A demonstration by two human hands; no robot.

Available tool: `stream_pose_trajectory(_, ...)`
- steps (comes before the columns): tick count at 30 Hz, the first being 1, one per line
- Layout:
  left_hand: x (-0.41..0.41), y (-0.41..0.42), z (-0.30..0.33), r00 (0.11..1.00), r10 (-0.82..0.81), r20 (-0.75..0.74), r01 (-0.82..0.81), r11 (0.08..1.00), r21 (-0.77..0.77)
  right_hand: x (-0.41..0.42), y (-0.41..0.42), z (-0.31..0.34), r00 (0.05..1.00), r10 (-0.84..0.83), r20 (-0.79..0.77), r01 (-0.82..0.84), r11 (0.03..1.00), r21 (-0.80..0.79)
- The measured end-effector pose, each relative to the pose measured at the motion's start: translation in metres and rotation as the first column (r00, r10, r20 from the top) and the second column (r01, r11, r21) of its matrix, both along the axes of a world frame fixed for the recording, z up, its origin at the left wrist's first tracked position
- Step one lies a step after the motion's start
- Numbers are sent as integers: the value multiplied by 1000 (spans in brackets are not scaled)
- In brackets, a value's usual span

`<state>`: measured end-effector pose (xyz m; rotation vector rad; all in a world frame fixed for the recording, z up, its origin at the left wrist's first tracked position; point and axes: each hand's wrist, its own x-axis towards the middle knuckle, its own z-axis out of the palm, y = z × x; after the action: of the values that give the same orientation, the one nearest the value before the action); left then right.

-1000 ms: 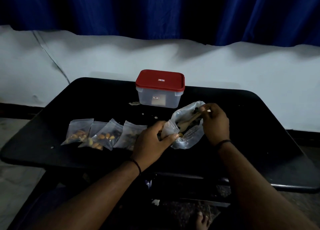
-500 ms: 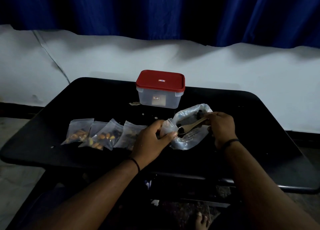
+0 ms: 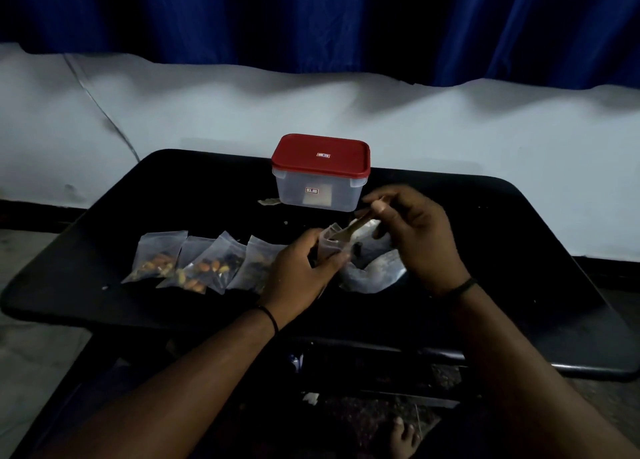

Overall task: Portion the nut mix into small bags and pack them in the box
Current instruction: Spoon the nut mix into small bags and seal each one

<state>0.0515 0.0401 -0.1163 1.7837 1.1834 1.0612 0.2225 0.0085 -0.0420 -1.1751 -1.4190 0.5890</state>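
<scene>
Nut mix sits dim inside the big clear bag, slumped on the black worktop under the right hand. Behind it, the box stands upright, its red lid on. Left of the hands, four filled small bags lie in an overlapping row. Left hand is clamped around another small bag, mouth up. Right hand pinches a wooden spoon, its tip angled down into that bag's opening.
</scene>
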Motion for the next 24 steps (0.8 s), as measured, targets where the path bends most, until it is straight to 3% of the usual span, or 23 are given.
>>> stream_pose_trajectory(2, -1, 1, -1, 1000, 0, 2, 0, 1000, -10, -4, -3, 4, 969, 81, 235, -103, 991, 84)
stream_pose_trajectory(3, -1, 2, -1, 1000, -4, 14, 4, 1000, -15, -5, -4, 6, 960, 88, 267, -120, 987, 106)
stream_pose_trajectory(5, -2, 2, -1, 999, -2, 33, 2, 1000, -16, -7, -8, 11, 981, 81, 176, -103, 988, 119)
stream_pose_trajectory(7, -2, 3, -1, 999, 6, 38, -6, 1000, -11, -4, -10, 14, 999, 34, -17, -32, 991, 129)
stream_pose_trajectory(10, -2, 1, 0, 1000, 1, 31, -1, 1000, 0, 10, -3, 5, 965, -157, -211, 182, 977, 107)
stream_pose_trajectory(12, -2, -1, 0, 999, -19, 26, 19, 1000, 5, 24, 5, -10, 922, -304, -239, 320, 947, 30)
stream_pose_trajectory(16, 0, -4, 1, 999, -34, -22, 35, 998, 57, 42, 19, -40, 878, -461, -133, 456, 888, -62)
stream_pose_trajectory(21, -1, -2, -9, 993, -42, -107, 51, 995, 83, 37, 29, -50, 888, -460, 13, 460, 886, -62)
stream_pose_trajectory(24, 0, 0, -15, 989, -57, -137, 71, 992, 100, 39, 34, -54, 912, -402, 82, 410, 897, -166)
